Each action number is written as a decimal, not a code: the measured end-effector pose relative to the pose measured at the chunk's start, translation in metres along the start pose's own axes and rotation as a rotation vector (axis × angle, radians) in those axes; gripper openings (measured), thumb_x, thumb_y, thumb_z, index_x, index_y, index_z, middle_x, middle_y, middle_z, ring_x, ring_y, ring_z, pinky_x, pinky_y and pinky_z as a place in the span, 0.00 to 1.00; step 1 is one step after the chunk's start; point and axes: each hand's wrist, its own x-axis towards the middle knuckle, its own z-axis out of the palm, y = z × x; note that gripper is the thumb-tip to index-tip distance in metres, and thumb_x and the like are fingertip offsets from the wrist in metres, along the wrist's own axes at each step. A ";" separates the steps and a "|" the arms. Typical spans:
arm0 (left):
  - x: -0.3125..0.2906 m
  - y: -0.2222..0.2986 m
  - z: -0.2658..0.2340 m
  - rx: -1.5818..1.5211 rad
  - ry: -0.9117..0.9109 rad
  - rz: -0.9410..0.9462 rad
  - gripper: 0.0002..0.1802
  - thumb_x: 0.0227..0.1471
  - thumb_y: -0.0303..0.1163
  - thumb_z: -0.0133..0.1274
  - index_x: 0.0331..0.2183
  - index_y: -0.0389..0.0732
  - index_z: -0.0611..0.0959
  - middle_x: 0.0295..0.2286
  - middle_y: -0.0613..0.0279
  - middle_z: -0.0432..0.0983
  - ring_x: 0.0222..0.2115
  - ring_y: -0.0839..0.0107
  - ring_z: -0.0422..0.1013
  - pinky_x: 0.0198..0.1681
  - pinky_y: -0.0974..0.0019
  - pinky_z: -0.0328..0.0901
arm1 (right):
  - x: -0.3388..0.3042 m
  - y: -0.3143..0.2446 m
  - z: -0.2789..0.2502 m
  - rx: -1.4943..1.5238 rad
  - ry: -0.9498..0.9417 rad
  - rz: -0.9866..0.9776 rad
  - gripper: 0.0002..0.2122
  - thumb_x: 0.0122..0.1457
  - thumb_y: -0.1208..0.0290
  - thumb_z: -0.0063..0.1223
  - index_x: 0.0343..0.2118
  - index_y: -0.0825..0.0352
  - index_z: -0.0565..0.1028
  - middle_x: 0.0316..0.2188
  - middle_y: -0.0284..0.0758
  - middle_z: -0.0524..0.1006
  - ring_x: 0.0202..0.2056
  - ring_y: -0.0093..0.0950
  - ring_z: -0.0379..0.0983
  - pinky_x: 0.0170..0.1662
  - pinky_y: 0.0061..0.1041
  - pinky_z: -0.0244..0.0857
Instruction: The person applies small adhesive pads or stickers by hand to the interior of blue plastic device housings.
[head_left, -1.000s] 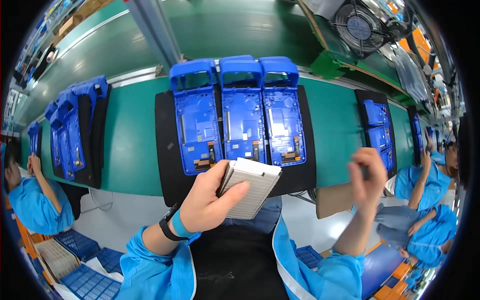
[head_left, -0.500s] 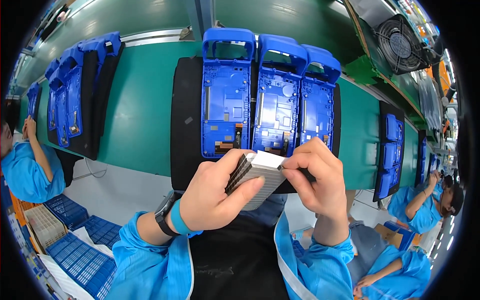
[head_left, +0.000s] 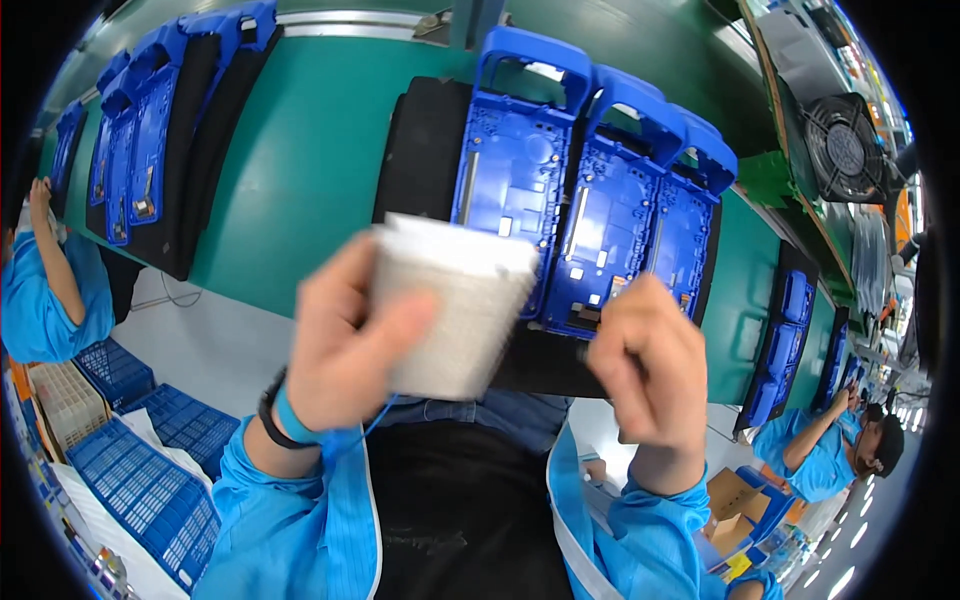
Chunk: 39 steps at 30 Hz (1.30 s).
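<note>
My left hand [head_left: 345, 345] grips a stack of small white sheets [head_left: 450, 305], held up in front of me and blurred. My right hand [head_left: 650, 370] is closed in a loose fist just right of the stack, apart from it; whether it pinches anything is hidden. Behind both hands, three blue plastic housings [head_left: 590, 215] lie side by side on a black tray [head_left: 425, 150] on the green conveyor belt [head_left: 310, 160].
More blue housings on black trays sit at the far left [head_left: 150, 140] and right [head_left: 790, 340] of the belt. Workers in blue coats stand at the left [head_left: 40, 280] and right [head_left: 830, 450]. Blue crates [head_left: 140, 480] are at lower left. A fan [head_left: 845, 145] sits at upper right.
My head has moved closer to the tray. My left hand raised and turned the white stack toward me. My right hand came off the stack's edge and drew back to the right.
</note>
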 end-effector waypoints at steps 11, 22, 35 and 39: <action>0.054 -0.043 -0.066 -0.255 0.463 0.305 0.18 0.60 0.34 0.50 0.48 0.33 0.76 0.41 0.59 0.78 0.41 0.74 0.73 0.46 0.72 0.64 | 0.071 0.031 0.034 -0.218 -0.303 0.033 0.03 0.54 0.83 0.52 0.30 0.70 0.70 0.30 0.39 0.70 0.31 0.37 0.68 0.36 0.29 0.64; 0.052 -0.048 -0.066 -0.159 0.406 0.399 0.18 0.60 0.36 0.52 0.47 0.34 0.77 0.38 0.63 0.77 0.39 0.79 0.71 0.44 0.75 0.63 | 0.081 0.027 0.042 -0.362 -0.408 0.087 0.02 0.54 0.82 0.52 0.29 0.70 0.71 0.27 0.39 0.69 0.31 0.38 0.67 0.36 0.31 0.63; 0.046 -0.065 -0.077 -0.056 0.581 0.360 0.29 0.58 0.41 0.53 0.54 0.31 0.72 0.44 0.52 0.76 0.44 0.68 0.74 0.48 0.70 0.65 | 0.082 0.021 0.047 -0.438 -0.400 0.103 0.02 0.53 0.81 0.54 0.28 0.70 0.72 0.25 0.38 0.69 0.29 0.36 0.66 0.33 0.29 0.62; 0.047 -0.064 -0.075 -0.102 0.550 0.356 0.28 0.58 0.39 0.53 0.54 0.31 0.71 0.44 0.53 0.76 0.44 0.68 0.74 0.48 0.70 0.65 | 0.076 0.019 0.048 -0.462 -0.335 0.171 0.03 0.52 0.82 0.56 0.27 0.70 0.73 0.25 0.37 0.70 0.29 0.35 0.67 0.33 0.29 0.62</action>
